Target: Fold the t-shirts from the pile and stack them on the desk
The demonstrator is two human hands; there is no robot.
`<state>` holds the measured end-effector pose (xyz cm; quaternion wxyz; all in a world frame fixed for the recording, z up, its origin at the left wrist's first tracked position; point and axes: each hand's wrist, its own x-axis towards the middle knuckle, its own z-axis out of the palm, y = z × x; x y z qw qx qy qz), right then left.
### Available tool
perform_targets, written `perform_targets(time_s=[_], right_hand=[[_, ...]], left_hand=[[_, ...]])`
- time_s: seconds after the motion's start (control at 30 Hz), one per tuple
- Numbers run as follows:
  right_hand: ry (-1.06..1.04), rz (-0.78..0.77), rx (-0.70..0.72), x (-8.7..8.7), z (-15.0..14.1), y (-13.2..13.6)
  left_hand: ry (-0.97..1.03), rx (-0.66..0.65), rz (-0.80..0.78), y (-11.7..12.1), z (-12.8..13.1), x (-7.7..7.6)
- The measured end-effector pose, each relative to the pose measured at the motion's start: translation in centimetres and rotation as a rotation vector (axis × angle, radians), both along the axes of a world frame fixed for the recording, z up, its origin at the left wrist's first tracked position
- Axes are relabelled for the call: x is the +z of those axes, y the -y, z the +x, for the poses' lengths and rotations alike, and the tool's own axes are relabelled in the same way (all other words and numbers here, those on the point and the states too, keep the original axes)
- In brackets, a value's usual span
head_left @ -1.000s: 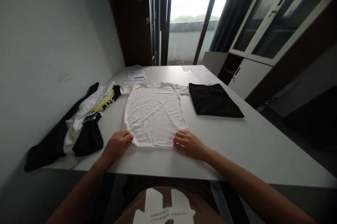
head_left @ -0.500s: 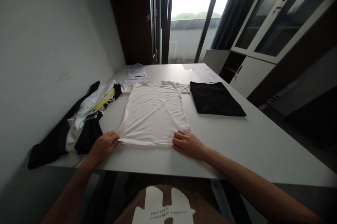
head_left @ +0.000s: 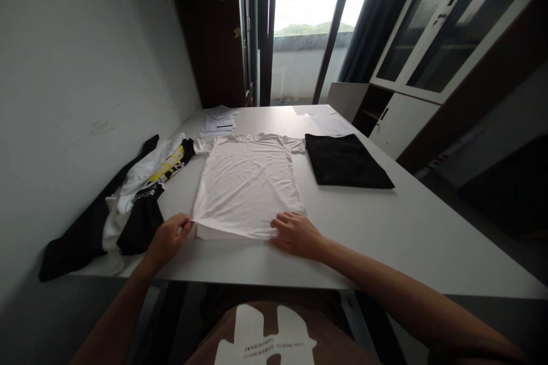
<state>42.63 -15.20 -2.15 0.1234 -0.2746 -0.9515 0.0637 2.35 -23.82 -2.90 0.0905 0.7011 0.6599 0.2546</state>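
Observation:
A white T-shirt (head_left: 252,182) lies spread flat on the table, its collar away from me and its hem toward me. My left hand (head_left: 169,239) is closed in a pinch on the hem's left corner, with the top layer raised a little off the lower layer. At the right part of the hem, my right hand (head_left: 297,235) rests on the fabric, fingers bent slightly and apart. The right bottom corner is partly hidden behind that hand. Just beyond the right sleeve lies a folded black cloth (head_left: 349,160).
Crumpled black, white and yellow-printed clothes (head_left: 132,205) lie along the wall at left. Papers (head_left: 219,120) sit at the far left of the white table (head_left: 411,239). A cabinet (head_left: 402,119) and a window stand beyond.
My left hand has lifted the hem's left corner slightly, parting the layers. My right hand has shifted a little left along the hem, and its fingers have loosened.

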Motion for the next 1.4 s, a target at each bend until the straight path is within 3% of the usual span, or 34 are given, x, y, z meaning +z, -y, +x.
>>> perform_targets(time_s=[0.23,0.37,0.47,0.67,0.83,1.13,1.4], right_hand=[[0.141,0.086,-0.038,0.2,-6.2,0.3],[0.157,0.066,-0.078,0.0,-6.8,0.2],[0.195,0.029,-0.166,0.1,-5.5,-0.3],[0.23,0.012,-0.324,-0.1,-1.0,-0.5],[0.241,-0.009,-0.437,-0.4,2.3,-0.1],[0.167,-0.076,-0.522,-0.8,4.9,-0.3],[0.179,-0.041,-0.502,-0.9,6.3,-0.5]], left_hand=[[0.271,0.143,0.013,-2.3,1.4,0.7],[0.429,0.156,-0.013,-2.5,0.7,0.6],[0.43,0.131,0.0,-2.2,0.0,0.3],[0.139,0.044,0.044,-0.9,-1.0,-0.7],[-0.044,-0.067,-0.007,-0.6,-0.8,-1.0],[-0.232,-0.282,-0.03,-0.6,-3.5,-1.0],[-0.18,-0.208,-0.086,0.0,-4.4,-0.3]])
